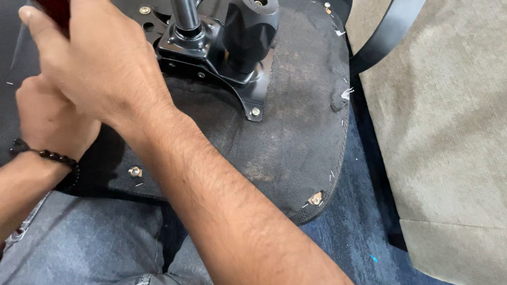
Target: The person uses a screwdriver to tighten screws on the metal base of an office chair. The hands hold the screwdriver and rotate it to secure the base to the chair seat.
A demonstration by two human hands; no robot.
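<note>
At the far left, the left hand (pixel 50 119) is curled in a fist beneath the right hand (pixel 100 63); what its fingers grip I cannot tell. The right hand's fingers wrap a dark red tool (pixel 53 10) at the top edge. Both press on the upturned chair seat (pixel 296 137) across the lap. A slip could drive knuckles into the metal bracket (pixel 222 68), or onto loose staples (pixel 346 94) farther right.

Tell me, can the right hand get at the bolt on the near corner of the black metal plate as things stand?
Probably yes. That bolt lies bare on the upturned seat underside, with nothing over it. The right hand is up left, gripping a dark red object, so it would have to let go or shift first.
</note>
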